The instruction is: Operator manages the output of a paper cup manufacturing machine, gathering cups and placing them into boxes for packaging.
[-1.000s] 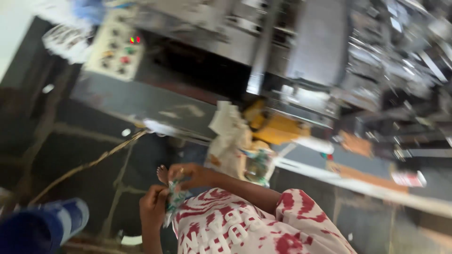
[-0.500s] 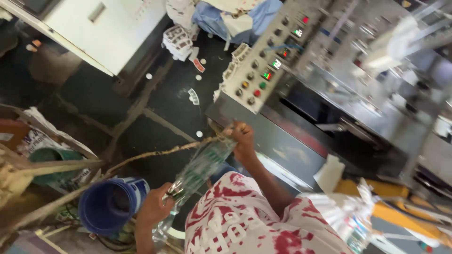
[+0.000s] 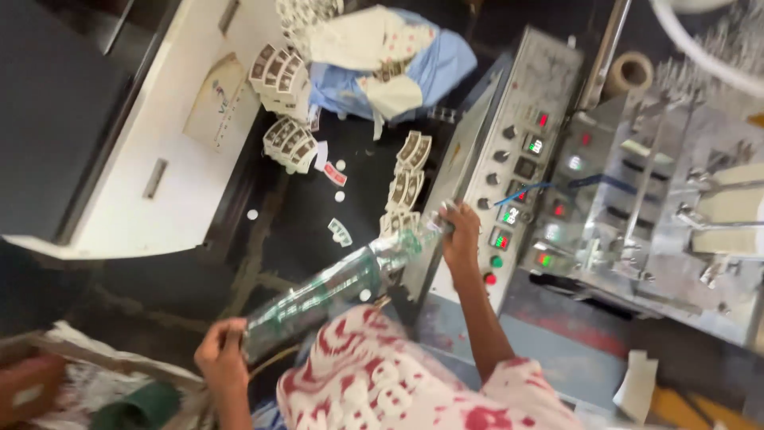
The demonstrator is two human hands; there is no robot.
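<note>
A long strip of clear, green-printed plastic pouches [image 3: 334,287] is stretched at a slant between both my hands. My left hand [image 3: 221,357] grips its lower end at the bottom left. Higher up, my right hand [image 3: 461,236] pinches its upper end, close in front of a grey control panel [image 3: 517,171] with knobs, coloured buttons and small lit displays. My red-and-white patterned garment [image 3: 374,382] fills the bottom centre under the strip.
A metal packing machine [image 3: 676,199] stands on the right, with a tape roll [image 3: 629,73] above it. A white cabinet [image 3: 159,151] is at the left. Printed sachet strips [image 3: 290,143] and a blue-and-white cloth bundle [image 3: 398,60] lie on the dark floor. A green object [image 3: 135,410] sits bottom left.
The view has swung round to the control panel. My hands, close together a second ago, have moved apart, and the pouch strip is now pulled out long between them.
</note>
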